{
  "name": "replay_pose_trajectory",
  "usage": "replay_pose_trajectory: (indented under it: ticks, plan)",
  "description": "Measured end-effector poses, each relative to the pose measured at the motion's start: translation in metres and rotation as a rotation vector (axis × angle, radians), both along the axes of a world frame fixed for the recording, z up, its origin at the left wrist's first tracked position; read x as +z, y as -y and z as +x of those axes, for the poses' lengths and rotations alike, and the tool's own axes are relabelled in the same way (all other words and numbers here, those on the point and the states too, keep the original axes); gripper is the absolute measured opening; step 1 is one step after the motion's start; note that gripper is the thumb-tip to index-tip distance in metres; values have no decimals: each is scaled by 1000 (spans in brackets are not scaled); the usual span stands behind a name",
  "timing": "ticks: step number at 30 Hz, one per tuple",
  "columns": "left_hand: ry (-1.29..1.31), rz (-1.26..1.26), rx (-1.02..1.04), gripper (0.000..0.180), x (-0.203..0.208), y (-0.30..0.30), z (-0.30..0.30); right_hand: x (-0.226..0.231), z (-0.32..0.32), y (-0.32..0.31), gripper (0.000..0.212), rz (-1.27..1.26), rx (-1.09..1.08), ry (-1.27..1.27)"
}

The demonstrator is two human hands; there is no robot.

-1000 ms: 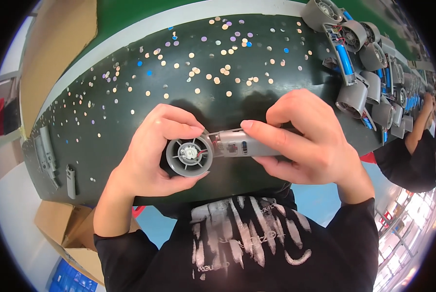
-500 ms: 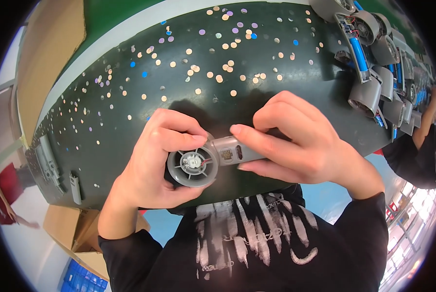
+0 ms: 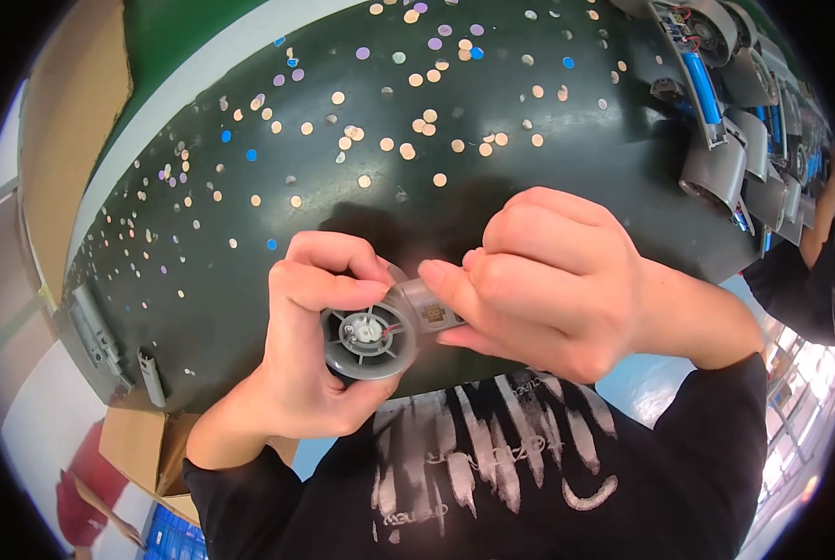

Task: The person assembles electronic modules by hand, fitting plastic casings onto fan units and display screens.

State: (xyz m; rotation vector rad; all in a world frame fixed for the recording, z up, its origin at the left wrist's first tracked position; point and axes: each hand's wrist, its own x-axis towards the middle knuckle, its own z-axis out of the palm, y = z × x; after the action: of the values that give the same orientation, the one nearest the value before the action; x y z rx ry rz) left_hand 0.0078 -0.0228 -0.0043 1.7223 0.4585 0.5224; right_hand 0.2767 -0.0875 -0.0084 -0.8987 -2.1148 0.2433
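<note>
A grey plastic device with a round spoked end (image 3: pixel 371 369) and a straight body sits between my two hands, over the near part of the dark table. Red wire and a white centre show inside the round end. My left hand (image 3: pixel 306 327) grips that end, thumb below and fingers above. Curled round the straight body, my right hand (image 3: pixel 557 289) hides most of it; a small slotted opening (image 3: pixel 431 315) stays visible beside the fingertips.
Dark table (image 3: pixel 567 168) strewn with small round stickers or discs in beige, purple and blue. Grey housings (image 3: pixel 716 173) with blue cells (image 3: pixel 702 89) are heaped at the far right. Two grey parts lie at left; a cardboard box (image 3: pixel 138 439) stands below. Other people are at both sides.
My right hand's fingers have curled in, covering more of the device's straight body. The left hand keeps its hold on the round end. The whole view has shifted slightly.
</note>
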Motion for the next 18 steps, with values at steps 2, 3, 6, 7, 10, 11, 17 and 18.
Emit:
replay_pose_trajectory:
  ticks: [2, 3, 6, 7, 10, 11, 17, 18]
  plan:
    - [4, 1, 5, 76, 0, 0, -1, 1, -5, 0, 45, 11, -19, -13]
    - [3, -4, 9, 76, 0, 1, -2, 1, -7, -1, 45, 30, -38, -25]
    - [8, -16, 11, 76, 0, 0, 0, -2, -13, -3, 43, 20, -37, -84]
    - [15, -11, 5, 76, 0, 0, -1, -3, -13, -3, 43, 12, -35, -88]
    - [-25, -37, -38, 82, -1, 0, -2, -6, -11, -6, 40, 8, -8, -105]
    - [-23, -38, -41, 82, 1, -2, -1, -6, -11, -6, 37, -6, -10, -123]
    - [-53, 3, -10, 79, 1, 1, -2, -12, -9, -8, 30, 38, 15, -122]
    - [-46, -2, -12, 78, 2, 1, -2, -10, -7, -11, 32, 25, 38, -105]
